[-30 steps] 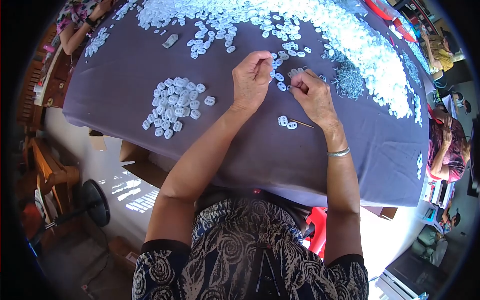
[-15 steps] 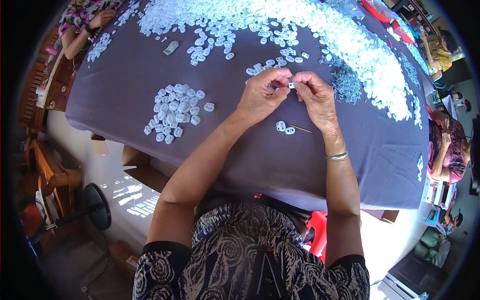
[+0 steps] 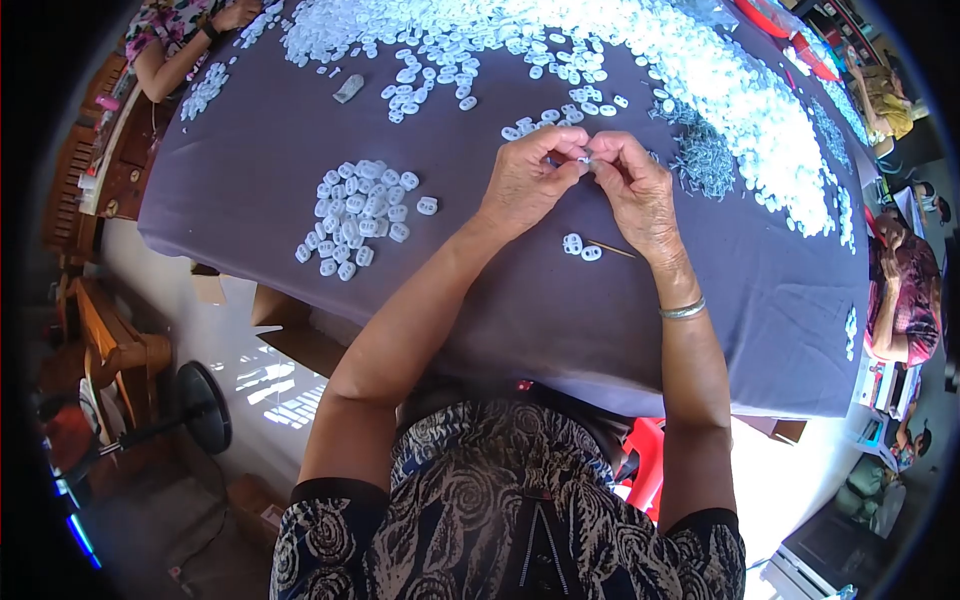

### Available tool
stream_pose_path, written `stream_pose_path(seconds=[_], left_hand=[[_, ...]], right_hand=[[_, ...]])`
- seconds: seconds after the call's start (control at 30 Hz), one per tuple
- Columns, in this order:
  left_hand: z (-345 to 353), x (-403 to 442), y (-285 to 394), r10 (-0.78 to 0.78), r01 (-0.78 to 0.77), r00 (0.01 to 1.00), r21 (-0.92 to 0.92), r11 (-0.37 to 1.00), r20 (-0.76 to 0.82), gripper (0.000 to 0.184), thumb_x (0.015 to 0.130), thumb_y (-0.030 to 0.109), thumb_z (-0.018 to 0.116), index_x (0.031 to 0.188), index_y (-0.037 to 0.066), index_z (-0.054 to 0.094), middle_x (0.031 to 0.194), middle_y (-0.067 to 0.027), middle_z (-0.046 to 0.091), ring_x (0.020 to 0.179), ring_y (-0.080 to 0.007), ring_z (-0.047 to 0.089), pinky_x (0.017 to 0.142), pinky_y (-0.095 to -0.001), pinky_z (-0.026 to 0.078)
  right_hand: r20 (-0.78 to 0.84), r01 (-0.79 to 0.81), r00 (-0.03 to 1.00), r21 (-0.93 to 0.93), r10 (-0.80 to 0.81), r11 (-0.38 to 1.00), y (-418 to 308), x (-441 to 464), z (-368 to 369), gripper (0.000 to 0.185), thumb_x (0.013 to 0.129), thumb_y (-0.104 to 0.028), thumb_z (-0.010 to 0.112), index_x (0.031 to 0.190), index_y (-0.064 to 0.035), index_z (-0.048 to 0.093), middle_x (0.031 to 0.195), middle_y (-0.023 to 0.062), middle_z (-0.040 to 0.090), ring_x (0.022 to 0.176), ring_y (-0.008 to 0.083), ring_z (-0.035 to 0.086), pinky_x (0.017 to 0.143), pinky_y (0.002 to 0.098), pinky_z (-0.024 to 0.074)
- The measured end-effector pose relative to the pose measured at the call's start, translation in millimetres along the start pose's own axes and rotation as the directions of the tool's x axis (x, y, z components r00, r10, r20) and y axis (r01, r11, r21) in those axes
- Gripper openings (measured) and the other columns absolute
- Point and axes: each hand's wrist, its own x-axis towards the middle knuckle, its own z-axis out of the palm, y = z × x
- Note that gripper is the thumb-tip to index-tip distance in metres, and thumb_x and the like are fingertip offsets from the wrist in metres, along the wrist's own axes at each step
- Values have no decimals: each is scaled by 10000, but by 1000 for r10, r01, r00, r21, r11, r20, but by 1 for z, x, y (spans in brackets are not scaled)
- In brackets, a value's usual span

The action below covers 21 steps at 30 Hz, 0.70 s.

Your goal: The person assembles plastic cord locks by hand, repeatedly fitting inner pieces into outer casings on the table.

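Over the dark tablecloth my left hand (image 3: 528,180) and my right hand (image 3: 638,195) meet fingertip to fingertip. Both are closed in a pinch on a small white plastic piece (image 3: 586,160), mostly covered by the fingers. Below the right hand lie a few loose oval white pieces with two holes (image 3: 590,254) and a thin brown stick (image 3: 612,249). A heap of assembled-looking white pieces (image 3: 365,205) sits to the left of my left hand. Just beyond the fingers are more flat oval pieces (image 3: 545,125). A pile of small dark metal-looking pins (image 3: 705,165) is right of my right hand.
A large spread of white pieces (image 3: 500,30) covers the far side of the tablecloth (image 3: 480,330). A small greyish lump (image 3: 348,88) lies at the upper left. Other people sit at the left (image 3: 165,70) and right (image 3: 905,290). A black fan (image 3: 203,408) stands on the floor.
The white piece is now more covered by my fingertips, which have drawn closer together. The whole view has shifted slightly; the heaps look unchanged.
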Motion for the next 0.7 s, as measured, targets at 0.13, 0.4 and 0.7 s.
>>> stream_pose_path(seconds=[0.13, 0.4, 0.7], left_hand=[[-1, 1, 5, -64, 65, 998, -95, 993, 11, 293, 815, -25, 650, 1099, 43, 627, 893, -37, 654, 777, -64, 596, 648, -205, 492], [-5, 3, 3, -77, 78, 997, 19, 997, -21, 275, 841, 19, 653, 1109, 70, 614, 861, -1, 624, 714, -29, 552, 579, -193, 456], [-11, 4, 2, -47, 53, 996, 78, 996, -78, 288, 839, 11, 652, 1117, 67, 605, 857, -5, 624, 694, -28, 536, 558, -184, 446]], right_hand=[[4, -49, 999, 46, 49, 998, 0, 0, -3, 156, 870, 47, 585, 1004, -34, 581, 805, 11, 615, 736, 54, 558, 690, 218, 487], [-360, -18, 929, -289, -91, 957, 32, 14, -62, 58, 862, -40, 632, 917, -21, 633, 804, 38, 650, 694, 81, 579, 659, 235, 486], [-103, -27, 995, -392, -15, 920, 20, 11, -53, 78, 810, -53, 654, 887, -40, 653, 750, 40, 591, 644, 148, 572, 616, 274, 473]])
